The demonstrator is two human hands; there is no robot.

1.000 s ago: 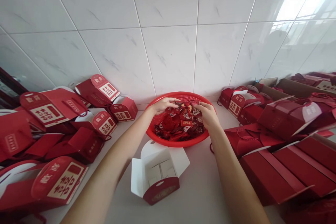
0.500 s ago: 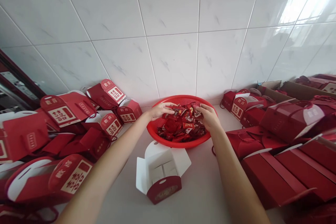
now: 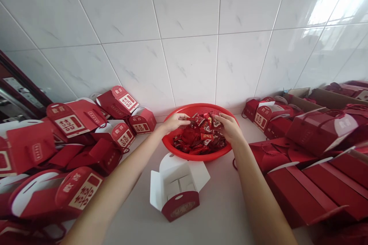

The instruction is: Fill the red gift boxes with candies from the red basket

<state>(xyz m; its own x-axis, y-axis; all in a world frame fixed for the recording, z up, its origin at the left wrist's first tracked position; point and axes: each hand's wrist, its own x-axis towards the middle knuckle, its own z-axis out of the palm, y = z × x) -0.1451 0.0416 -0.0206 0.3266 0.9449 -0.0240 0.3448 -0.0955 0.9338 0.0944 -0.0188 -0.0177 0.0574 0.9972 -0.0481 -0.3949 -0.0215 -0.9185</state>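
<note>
A red plastic basket [image 3: 198, 157] with perforated sides holds a heap of wrapped candies [image 3: 191, 136], mostly red and dark brown. My left hand [image 3: 175, 122] reaches over its left rim, thumb and fingers closed on a small dark-wrapped candy. At the right side of the heap, my right hand [image 3: 230, 127] has its fingers curled round a reddish candy [image 3: 214, 116]; its thumb is partly hidden. In front of the basket stands an open red box [image 3: 184, 206] with a white inside and its flaps spread. Nothing shows inside it but its bottom panels.
Red gift boxes with white labels [image 3: 69, 124] are piled at the left, some open. More red boxes [image 3: 310, 195] fill the right side, with cardboard cartons [image 3: 330, 97] behind them. A white tiled wall [image 3: 189, 69] rises behind the basket.
The fingers of my left hand have closed from a spread pose onto a candy. My right hand has stayed at the right of the heap, nearly unmoved.
</note>
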